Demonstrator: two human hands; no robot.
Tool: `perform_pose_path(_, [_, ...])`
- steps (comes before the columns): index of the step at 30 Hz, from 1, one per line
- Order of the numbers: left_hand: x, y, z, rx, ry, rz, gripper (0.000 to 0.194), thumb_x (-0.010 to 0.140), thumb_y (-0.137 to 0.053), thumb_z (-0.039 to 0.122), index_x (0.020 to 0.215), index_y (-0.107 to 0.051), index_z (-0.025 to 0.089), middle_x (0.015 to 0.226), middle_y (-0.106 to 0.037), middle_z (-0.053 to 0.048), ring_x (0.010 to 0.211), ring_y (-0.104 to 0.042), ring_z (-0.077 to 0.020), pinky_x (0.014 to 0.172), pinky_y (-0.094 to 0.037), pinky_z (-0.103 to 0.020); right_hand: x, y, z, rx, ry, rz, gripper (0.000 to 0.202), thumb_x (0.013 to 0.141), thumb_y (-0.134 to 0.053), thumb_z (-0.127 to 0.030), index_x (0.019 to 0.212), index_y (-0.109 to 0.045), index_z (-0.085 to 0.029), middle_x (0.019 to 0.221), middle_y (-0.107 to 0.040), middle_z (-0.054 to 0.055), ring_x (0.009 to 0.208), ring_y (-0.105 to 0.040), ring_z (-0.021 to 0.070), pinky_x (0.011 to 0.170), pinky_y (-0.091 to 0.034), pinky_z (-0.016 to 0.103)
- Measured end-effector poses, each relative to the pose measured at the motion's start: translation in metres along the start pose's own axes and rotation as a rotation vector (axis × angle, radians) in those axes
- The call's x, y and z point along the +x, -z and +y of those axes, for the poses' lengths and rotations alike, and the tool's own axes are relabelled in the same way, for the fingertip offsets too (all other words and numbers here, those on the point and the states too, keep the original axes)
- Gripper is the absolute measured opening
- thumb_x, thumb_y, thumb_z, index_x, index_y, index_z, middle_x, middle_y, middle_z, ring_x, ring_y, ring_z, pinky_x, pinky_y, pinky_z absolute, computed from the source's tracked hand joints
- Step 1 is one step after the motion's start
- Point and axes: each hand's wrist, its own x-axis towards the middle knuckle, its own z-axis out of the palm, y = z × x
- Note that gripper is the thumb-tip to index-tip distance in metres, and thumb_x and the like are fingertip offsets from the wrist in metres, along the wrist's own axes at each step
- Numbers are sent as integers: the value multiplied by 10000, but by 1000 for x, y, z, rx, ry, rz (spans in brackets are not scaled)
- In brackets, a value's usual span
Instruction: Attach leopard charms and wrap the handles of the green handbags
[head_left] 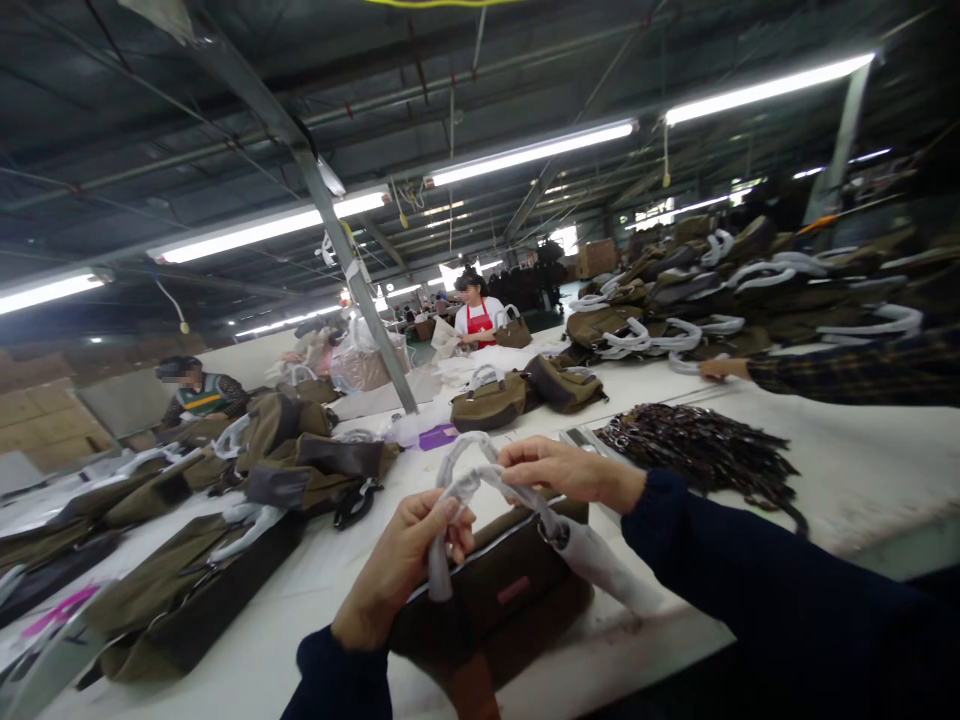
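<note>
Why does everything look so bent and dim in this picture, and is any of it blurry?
Head view: the wide lens bows the table and the ceiling tube lights, which glare white against a dark roof. The left hand, right hand and wrapped bag handle look fairly sharp; the bag stack smears toward the edge.

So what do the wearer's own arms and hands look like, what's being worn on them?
Both arms wear long dark navy sleeves of soft knit fabric, with snug cuffs at the wrists. The left hand and right hand are bare: no gloves. No rings or watch show.
</note>
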Motion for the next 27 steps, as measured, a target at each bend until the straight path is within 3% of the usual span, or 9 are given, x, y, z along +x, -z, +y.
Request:
perform_pose_path(6, [1, 11, -6, -151, -7, -115, 376, 876, -646, 461, 781, -706, 102, 646, -700, -72, 465, -583, -81, 468, -412, -159, -1, 4, 11, 192, 11, -139, 309, 829, -713, -393, 814, -568, -121, 670, -597, 3, 590, -538, 90, 553, -380, 199])
perform_pose_path(13, [-1, 14, -9, -78, -143, -203, 422, 865, -636, 497, 743, -724, 103, 642, -663, -86, 700, -608, -168, 713, -455, -265, -3, -1, 14, 286, 9, -241, 291, 855, -689, -376, 841, -584, -106, 654, -604, 20, 604, -567, 110, 629, -418, 236])
perform_pose_path(16, [-1, 16, -10, -95, -107, -203, 422, 871, -616, 517, 777, -710, 116, 520, -558, -23, 550, -500, -120, 615, -407, -249, -3, -2, 13, 289, 33, -230, 312, 847, -689, -408, 826, -570, -120, 633, -584, 3, 604, -563, 114, 661, -437, 260])
perform_pose_path(19, [-5, 15, 0, 40, -71, -119, 355, 892, -609, 461, 807, -684, 125, 538, -496, 20, 489, -387, -73, 525, -325, -209, -8, 3, 4, 140, -5, -155, 315, 829, -704, -414, 862, -573, -130, 701, -598, 2, 623, -563, 110, 633, -441, 243])
perform_pose_path(23, [-12, 2, 18, 372, -116, 98, 214, 847, -681, 310, 1006, -666, 168, 761, -571, 9, 645, -488, -98, 594, -389, -202, -19, 9, -17, -181, 35, -17, 303, 793, -740, -351, 950, -565, -159, 797, -569, -25, 673, -523, 90, 605, -403, 204])
perform_pose_path(27, [-15, -12, 15, 409, -236, 257, 281, 832, -661, 237, 1106, -600, 217, 789, -558, 30, 706, -504, -113, 617, -403, -199, -29, 6, -23, -438, 111, 140, 288, 797, -711, -313, 1002, -561, -176, 737, -530, -49, 632, -464, 89, 565, -352, 207])
